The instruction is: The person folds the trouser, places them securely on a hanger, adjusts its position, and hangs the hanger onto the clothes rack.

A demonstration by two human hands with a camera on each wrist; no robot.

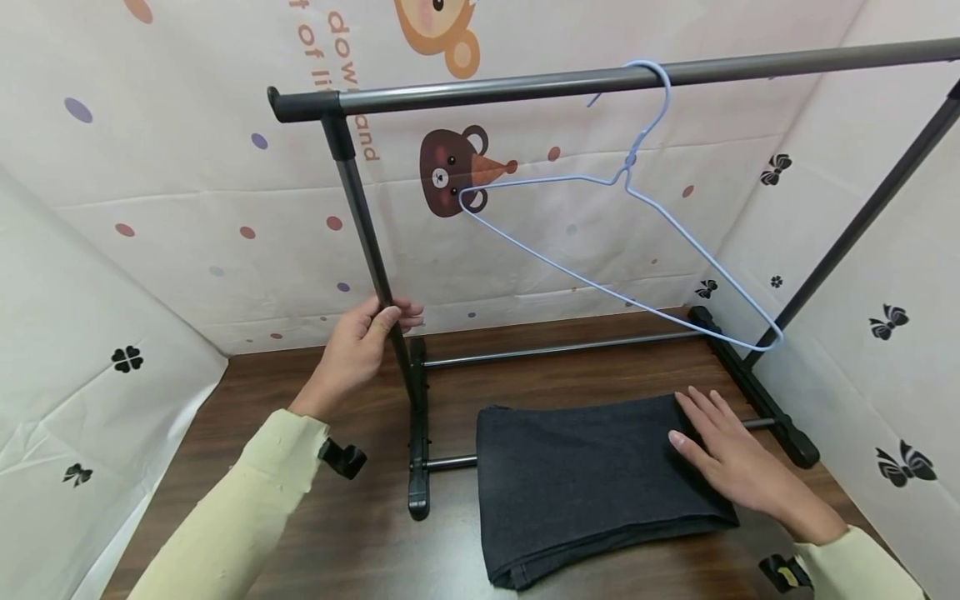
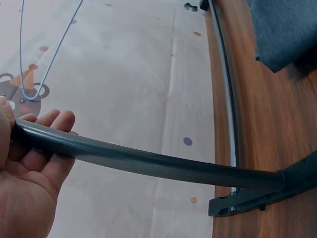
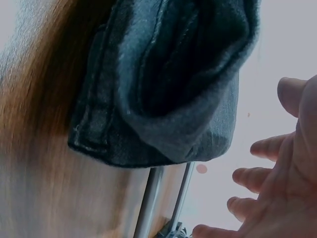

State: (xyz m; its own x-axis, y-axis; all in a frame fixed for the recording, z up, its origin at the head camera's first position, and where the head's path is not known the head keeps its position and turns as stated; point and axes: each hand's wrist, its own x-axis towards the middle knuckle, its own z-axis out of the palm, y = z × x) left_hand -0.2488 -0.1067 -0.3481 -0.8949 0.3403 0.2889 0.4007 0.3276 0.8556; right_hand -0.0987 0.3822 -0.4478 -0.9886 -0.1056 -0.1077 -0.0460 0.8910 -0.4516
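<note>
My left hand [image 1: 358, 346] holds the left upright post [image 1: 367, 225] of a black clothes rack, thumb on the near side and fingers behind it. The left wrist view shows the same post [image 2: 148, 163] crossing the fingers. Folded dark jeans [image 1: 592, 483] lie on the wooden surface, over the rack's front lower bar. Above their right end is my right hand [image 1: 727, 458], fingers straight and spread. In the right wrist view, a gap shows between that hand [image 3: 272, 193] and the jeans [image 3: 173, 119]. A light blue hanger [image 1: 577, 275] hangs from the top rail [image 1: 495, 90].
The rack's right post [image 1: 862, 225] leans beside the right wall sheet. Its feet stand on the brown wooden surface [image 1: 315, 517], joined by a thin back lower bar [image 1: 555, 348]. A white sheet with printed bears and dots [image 1: 225, 167] covers the back.
</note>
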